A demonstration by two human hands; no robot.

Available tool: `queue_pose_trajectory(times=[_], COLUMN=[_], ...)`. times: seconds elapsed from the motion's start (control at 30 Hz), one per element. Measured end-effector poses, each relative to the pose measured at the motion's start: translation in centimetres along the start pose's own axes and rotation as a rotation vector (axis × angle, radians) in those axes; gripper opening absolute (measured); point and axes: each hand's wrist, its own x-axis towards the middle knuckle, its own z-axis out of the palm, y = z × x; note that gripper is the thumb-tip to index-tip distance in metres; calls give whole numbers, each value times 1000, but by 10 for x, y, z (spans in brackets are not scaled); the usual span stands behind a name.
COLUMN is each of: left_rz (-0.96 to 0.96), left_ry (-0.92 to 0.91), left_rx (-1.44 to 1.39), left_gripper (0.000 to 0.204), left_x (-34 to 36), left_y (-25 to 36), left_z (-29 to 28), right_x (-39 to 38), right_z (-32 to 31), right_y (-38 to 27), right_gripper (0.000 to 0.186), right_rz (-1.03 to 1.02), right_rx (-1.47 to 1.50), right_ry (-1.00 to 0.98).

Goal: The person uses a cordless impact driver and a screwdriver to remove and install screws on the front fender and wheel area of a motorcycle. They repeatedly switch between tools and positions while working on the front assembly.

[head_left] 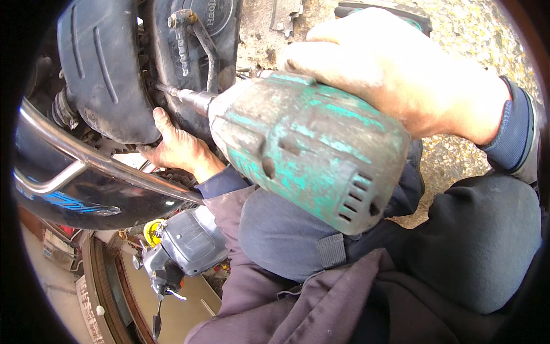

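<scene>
My right hand (366,69) is closed around a worn teal power driver (309,143), its paint scraped and dirty. From its nose a socket bit (186,97) reaches left to the gap between a black plastic cover (103,69) and the scooter's engine case (172,51). Whether the tip sits on a bolt is too small to tell. Below the tool, my left hand (182,150) grips the lower corner of the black cover, thumb up along its edge. Some of the left fingers are hidden. A kick-start lever (209,51) stands on the case just beyond the bit.
A chrome rail (74,146) and a glossy dark body panel (86,198) curve along the left. Behind my left arm is another scooter (192,238) with a mirror. A dark tool or case (421,22) lies on the speckled ground, beside a metal plate (283,14).
</scene>
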Motion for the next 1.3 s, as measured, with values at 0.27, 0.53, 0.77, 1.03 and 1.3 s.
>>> queue_pose_trajectory(times=[0.27, 0.53, 0.77, 1.03, 1.3], left_rz=[-23, -52, -70, -35, -64], left_ry=[-23, -28, 77, -4, -11], left_rx=[-21, 51, 44, -85, -271], left_gripper=[72, 53, 46, 70, 72], left_x=[2, 1, 10, 19, 21], left_y=[1, -1, 7, 3, 9], left_z=[-1, -6, -5, -9, 4], right_x=[-1, 11, 26, 34, 8], right_z=[19, 4, -22, -20, 16], right_y=[14, 4, -19, -55, -58], right_gripper=[40, 34, 44, 49, 45], right_rz=[-9, 16, -2, 73, 183], right_rx=[70, 91, -88, -212, -159], right_ry=[154, 78, -111, -121, 106])
